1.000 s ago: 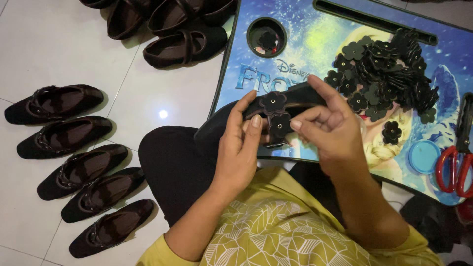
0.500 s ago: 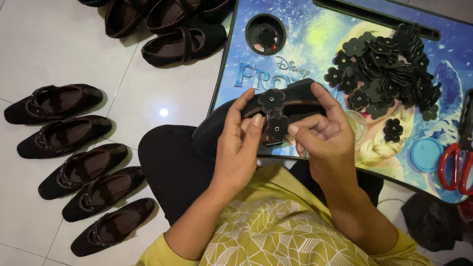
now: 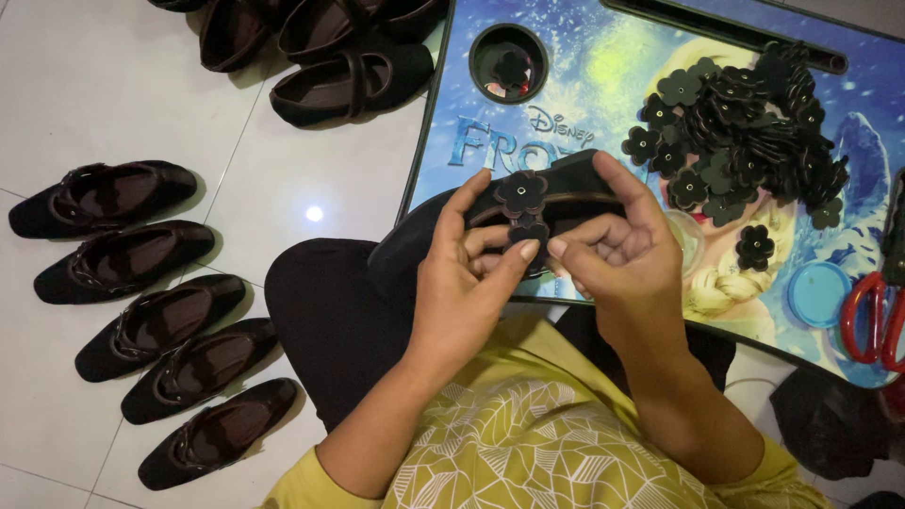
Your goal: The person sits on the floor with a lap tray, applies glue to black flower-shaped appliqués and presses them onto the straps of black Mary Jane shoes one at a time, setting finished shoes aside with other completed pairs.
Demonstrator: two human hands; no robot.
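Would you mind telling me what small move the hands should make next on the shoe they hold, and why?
Probably press the lower flower down firmly. The left hand and right hand hold the black shoe over the lap, fingertips pinching that flower on the strap just under the upper flower, which already lies flat. Whether it has stuck cannot be seen.

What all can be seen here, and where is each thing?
Held shoe: one, black, in both hands.
Flower pieces on it: two, black.
Loose flower pieces: a heap, black, on the tray.
Lap tray: one, blue, printed.
Shoes in a row: five, black, floor left.
More shoes: several, top.
Scissors: red handles, right edge.
Round lid: one, blue.
Left hand, right hand: on the shoe.
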